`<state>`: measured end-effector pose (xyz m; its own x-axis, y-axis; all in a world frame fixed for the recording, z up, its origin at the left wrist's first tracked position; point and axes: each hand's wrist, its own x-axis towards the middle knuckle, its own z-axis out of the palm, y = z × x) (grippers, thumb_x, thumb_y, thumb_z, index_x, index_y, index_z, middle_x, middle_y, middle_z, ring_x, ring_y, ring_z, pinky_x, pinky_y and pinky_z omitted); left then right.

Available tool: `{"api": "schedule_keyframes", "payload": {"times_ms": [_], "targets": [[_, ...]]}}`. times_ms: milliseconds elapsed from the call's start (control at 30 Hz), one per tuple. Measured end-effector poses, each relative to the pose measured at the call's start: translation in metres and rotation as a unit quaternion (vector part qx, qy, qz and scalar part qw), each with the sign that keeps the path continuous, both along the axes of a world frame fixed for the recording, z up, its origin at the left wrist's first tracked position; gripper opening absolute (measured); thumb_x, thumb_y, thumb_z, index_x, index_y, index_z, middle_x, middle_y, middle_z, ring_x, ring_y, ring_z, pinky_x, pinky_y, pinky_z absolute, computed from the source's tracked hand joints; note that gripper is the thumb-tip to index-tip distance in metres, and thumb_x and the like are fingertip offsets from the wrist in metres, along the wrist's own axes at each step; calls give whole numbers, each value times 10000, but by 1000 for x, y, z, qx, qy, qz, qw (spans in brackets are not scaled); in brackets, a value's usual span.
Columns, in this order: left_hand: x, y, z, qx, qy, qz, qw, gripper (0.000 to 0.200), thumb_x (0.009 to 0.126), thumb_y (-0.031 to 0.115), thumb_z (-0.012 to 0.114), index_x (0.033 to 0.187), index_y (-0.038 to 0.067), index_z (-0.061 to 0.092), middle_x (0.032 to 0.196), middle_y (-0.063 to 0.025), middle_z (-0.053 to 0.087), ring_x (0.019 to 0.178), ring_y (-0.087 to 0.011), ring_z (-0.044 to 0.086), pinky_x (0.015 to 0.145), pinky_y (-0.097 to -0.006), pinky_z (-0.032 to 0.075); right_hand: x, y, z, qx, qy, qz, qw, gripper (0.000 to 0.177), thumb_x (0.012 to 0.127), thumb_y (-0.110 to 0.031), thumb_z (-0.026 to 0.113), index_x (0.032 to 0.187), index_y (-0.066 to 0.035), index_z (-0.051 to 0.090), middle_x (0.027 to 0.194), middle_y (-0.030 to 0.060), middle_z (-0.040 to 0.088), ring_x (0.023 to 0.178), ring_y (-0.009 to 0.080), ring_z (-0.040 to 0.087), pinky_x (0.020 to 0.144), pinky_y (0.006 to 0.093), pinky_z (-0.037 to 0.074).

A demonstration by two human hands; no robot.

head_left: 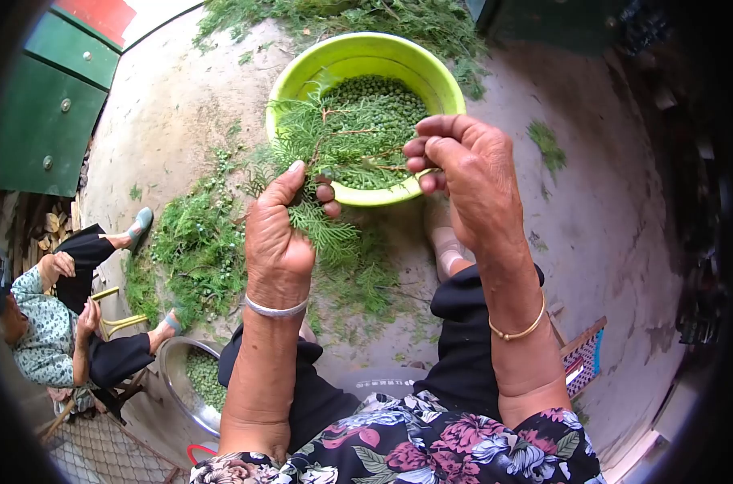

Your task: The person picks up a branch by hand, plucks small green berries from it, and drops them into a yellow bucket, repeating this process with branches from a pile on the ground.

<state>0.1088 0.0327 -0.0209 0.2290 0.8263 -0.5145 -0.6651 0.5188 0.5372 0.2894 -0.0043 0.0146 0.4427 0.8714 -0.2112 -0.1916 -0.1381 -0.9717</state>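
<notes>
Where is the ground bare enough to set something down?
Bare concrete right of the green bowl, and between it and the green door. Crowded: cut greenery left of the bowl, and below it, under the sprig in the left hand.

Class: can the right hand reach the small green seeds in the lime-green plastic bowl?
Probably yes: the right hand hovers at the lime-green plastic bowl; only the left hand's feathery green sprig partly covers the small green seeds.

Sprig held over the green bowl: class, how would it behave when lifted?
Probably light: the left hand holds the sprig by its base. Likely floppy, since its thin fronds fan and droop over the bowl.
</notes>
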Motion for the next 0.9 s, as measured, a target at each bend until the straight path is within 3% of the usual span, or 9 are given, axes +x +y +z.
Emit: {"api": "schedule_keyframes", "payload": {"times_ms": [100,167,233,300,500,600,667,833,900], "targets": [[-2,0,-5,1,-37,-14,999,148,903,111,563,1004,4,571,798,-109,623,655,-192,587,558,-315,497,3,-2,-4,-43,101,101,989,169,836,-89,544,881,50,631,738,84,639,599,102,580,487,198,454],[-1,0,-5,34,-30,-5,999,151,902,113,566,998,-3,578,808,-113,631,648,-196,589,558,-323,502,-6,-2,-2,-53,65,93,992,179,827,-114,595,814,58,645,675,76,630,575,97,559,480,224,434],[4,-3,1,56,13,3,998,149,902,113,566,995,-3,582,809,-111,635,645,-195,591,559,-325,502,-12,-2,-7,-8,-161,139,977,227,819,-140,634,725,66,640,598,79,609,542,90,521,476,269,414],[8,-5,3,76,56,10,996,148,903,113,566,991,-3,587,811,-109,638,642,-194,592,559,-327,503,-15,-1,-10,2,-168,126,978,264,803,-162,666,695,77,632,555,80,583,529,89,499,483,288,407],[7,-6,2,56,-28,-18,998,130,899,91,557,993,5,586,808,-110,634,657,-193,589,578,-340,498,-14,-3,-3,-8,-113,123,986,231,782,-109,610,627,59,581,555,50,555,523,74,487,477,276,414],[3,-3,-9,38,-144,-55,987,142,908,97,537,992,-18,544,848,-106,588,708,-176,546,591,-305,446,-9,-4,3,9,50,158,986,208,790,-100,534,629,29,565,569,52,557,504,79,482,444,266,406],[-4,4,-19,-70,-274,-23,959,146,907,71,528,1010,-32,523,873,-108,566,743,-177,543,611,-308,459,5,-4,1,53,263,126,955,197,805,-108,477,695,16,584,615,66,582,489,90,486,415,241,393],[-5,5,-18,-86,-276,6,957,130,914,62,519,1026,-2,529,891,-112,585,742,-197,563,652,-350,507,-3,-6,5,43,204,115,971,194,811,-76,453,796,45,604,695,87,619,522,83,516,404,203,379],[-5,5,-19,-76,-246,21,966,146,918,108,533,1016,-1,537,865,-109,592,740,-202,563,653,-350,504,-13,-7,8,-47,149,169,973,174,801,-37,472,818,60,616,719,91,630,560,84,545,424,198,406]]}}
